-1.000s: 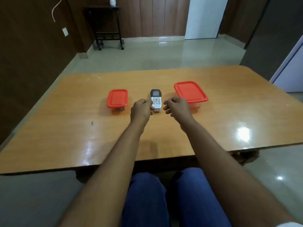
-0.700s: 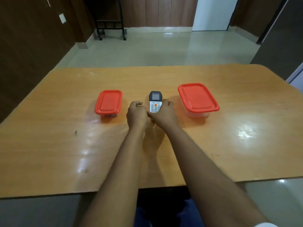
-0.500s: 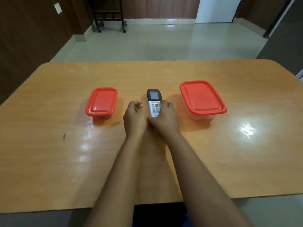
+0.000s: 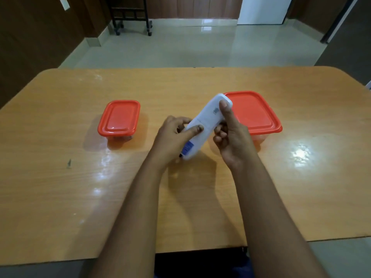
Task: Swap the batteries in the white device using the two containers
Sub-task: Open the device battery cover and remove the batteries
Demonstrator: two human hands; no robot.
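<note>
Both your hands clamp the remote, back side up, tilted, above the table: your left hand grips its lower end, thumb on the back; your right hand grips its upper end. At nine o'clock sits the small box, lid on; at two o'clock the large box, lid on.

Your device: white, slim, back side up, tilted diagonally, far end up-right, near end down-left with a blue label. It's off the bench, held in both your hands. Small container to its left: rectangular, clear body, orange lid on, sitting flat. Large container to its right: same make, lid on, flat; the device's far end overlaps its near-left corner in view.
</note>
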